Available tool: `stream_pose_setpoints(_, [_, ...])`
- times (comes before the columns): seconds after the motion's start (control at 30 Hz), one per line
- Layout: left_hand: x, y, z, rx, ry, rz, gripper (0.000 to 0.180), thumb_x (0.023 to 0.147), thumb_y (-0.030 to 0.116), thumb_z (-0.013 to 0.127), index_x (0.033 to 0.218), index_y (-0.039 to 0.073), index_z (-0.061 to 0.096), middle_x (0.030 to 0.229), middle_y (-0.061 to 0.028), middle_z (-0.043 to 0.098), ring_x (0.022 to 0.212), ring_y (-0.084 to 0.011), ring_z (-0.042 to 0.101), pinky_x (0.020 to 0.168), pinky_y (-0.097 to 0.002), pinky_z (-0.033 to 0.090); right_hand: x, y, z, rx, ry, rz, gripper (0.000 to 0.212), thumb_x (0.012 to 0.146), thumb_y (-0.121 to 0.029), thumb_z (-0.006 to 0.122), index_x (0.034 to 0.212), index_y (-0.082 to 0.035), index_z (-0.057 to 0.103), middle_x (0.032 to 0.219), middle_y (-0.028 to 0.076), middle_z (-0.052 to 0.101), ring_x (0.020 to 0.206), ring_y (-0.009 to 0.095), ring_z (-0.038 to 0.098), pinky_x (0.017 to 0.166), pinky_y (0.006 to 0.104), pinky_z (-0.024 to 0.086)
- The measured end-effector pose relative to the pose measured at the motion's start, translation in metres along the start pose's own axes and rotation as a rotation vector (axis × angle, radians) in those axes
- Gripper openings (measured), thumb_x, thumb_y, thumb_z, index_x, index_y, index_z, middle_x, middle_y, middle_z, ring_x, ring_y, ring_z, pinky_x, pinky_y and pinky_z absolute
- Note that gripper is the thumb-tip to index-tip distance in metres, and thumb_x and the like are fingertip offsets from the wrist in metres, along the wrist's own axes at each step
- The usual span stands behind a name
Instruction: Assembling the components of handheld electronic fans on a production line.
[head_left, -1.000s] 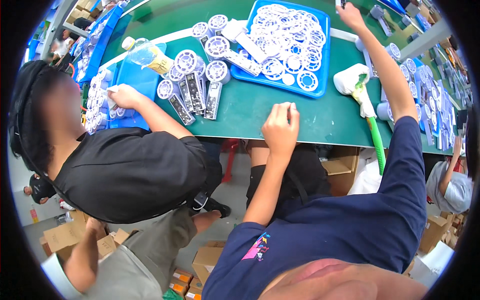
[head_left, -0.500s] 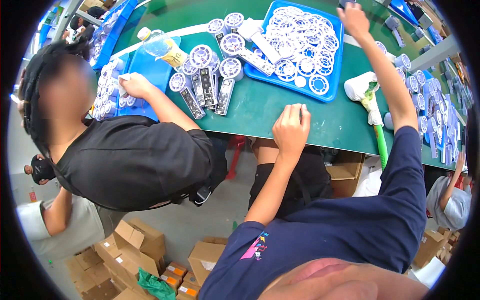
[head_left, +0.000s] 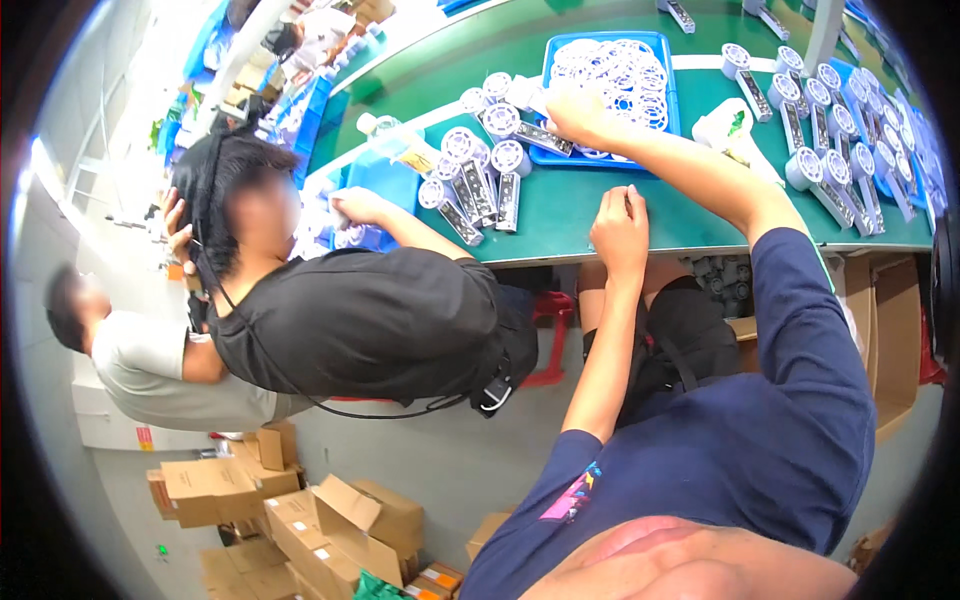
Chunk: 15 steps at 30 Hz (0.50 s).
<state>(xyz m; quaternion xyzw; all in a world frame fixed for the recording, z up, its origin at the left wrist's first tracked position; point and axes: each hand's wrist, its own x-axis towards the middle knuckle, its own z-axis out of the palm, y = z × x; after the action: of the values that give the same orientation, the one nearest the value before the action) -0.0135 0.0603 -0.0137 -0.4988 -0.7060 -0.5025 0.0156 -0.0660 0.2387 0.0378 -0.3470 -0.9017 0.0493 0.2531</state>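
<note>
My right hand [head_left: 578, 112] reaches over the left part of a blue tray [head_left: 672, 95] heaped with white spoked rings [head_left: 625, 75]. Its fingers are closed at a white plastic housing [head_left: 535, 101], which the hand partly covers. My left hand [head_left: 620, 225] rests at the near edge of the green table, fingers curled in, with nothing visible in it. Left of the tray stand several white round-headed units with exposed circuit-board handles [head_left: 508, 190], grouped together.
A co-worker in black [head_left: 360, 320] sits close on my left, one hand at a blue tray [head_left: 370, 180]. A bottle [head_left: 400, 145] leans behind the units. A white-wrapped bundle [head_left: 725, 125] lies right of my tray, with more units [head_left: 830, 150] beyond. Cardboard boxes [head_left: 340, 530] are on the floor.
My right hand has come back from the far right of the table to the tray's left side. My left hand stays at the table edge. The view has shifted left.
</note>
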Motion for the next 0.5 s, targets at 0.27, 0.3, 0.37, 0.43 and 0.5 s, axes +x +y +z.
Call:
stream_pose_setpoints(0.27, [-0.006, 0.005, 0.000, -0.051, 0.010, 0.084, 0.019, 0.096, 0.013, 0.053, 0.090, -0.002, 0.063, 0.085, -0.0198, 0.063, 0.077, -0.0396, 0.062, 0.069, -0.0452, 0.050, -0.029, 0.029, -0.035, 0.086, 0.194, -0.056, 0.043, 0.075, -0.039, 0.071, 0.081, 0.003, 0.067, 0.074, 0.023, 0.066, 0.071, 0.041, 0.066, 0.065, 0.0482, 0.053])
stream_pose_setpoints(0.3, [-0.006, -0.007, -0.003, -0.092, 0.050, 0.042, 0.022, 0.098, 0.014, 0.051, 0.092, -0.003, 0.062, 0.087, -0.0217, 0.063, 0.078, -0.0404, 0.061, 0.071, -0.0458, 0.050, -0.041, 0.011, -0.057, 0.128, 0.213, -0.103, 0.038, 0.074, -0.037, 0.071, 0.076, 0.001, 0.067, 0.073, 0.022, 0.065, 0.071, 0.040, 0.066, 0.063, 0.0499, 0.052])
stream_pose_setpoints(0.37, [-0.005, 0.002, -0.009, -0.269, -0.045, -0.099, 0.024, 0.099, 0.017, 0.051, 0.098, -0.003, 0.064, 0.085, -0.0176, 0.064, 0.072, -0.0280, 0.060, 0.069, -0.0388, 0.050, -0.069, 0.032, -0.067, 0.075, 0.261, -0.082, 0.036, 0.074, -0.035, 0.071, 0.075, 0.001, 0.067, 0.072, 0.023, 0.064, 0.071, 0.040, 0.065, 0.063, 0.0498, 0.052])
stream_pose_setpoints(0.43, [-0.002, -0.008, -0.026, -0.514, -0.159, -0.361, 0.029, 0.102, 0.025, 0.051, 0.107, 0.000, 0.064, 0.090, -0.0087, 0.067, 0.077, -0.0156, 0.061, 0.069, -0.0318, 0.050, -0.102, 0.012, -0.100, 0.078, 0.076, -0.127, 0.030, 0.073, -0.029, 0.070, 0.075, 0.000, 0.066, 0.071, 0.022, 0.064, 0.070, 0.039, 0.066, 0.064, 0.0487, 0.053])
stream_pose_setpoints(0.5, [-0.004, -0.012, -0.035, -0.923, -0.270, -0.559, 0.047, 0.105, 0.037, 0.044, 0.126, -0.003, 0.055, 0.113, -0.0125, 0.066, 0.099, -0.0182, 0.064, 0.086, -0.0312, 0.050, -0.139, -0.005, -0.122, 0.095, -0.073, -0.106, 0.028, 0.075, -0.027, 0.069, 0.082, 0.001, 0.064, 0.074, 0.021, 0.064, 0.072, 0.038, 0.067, 0.063, 0.0463, 0.053])
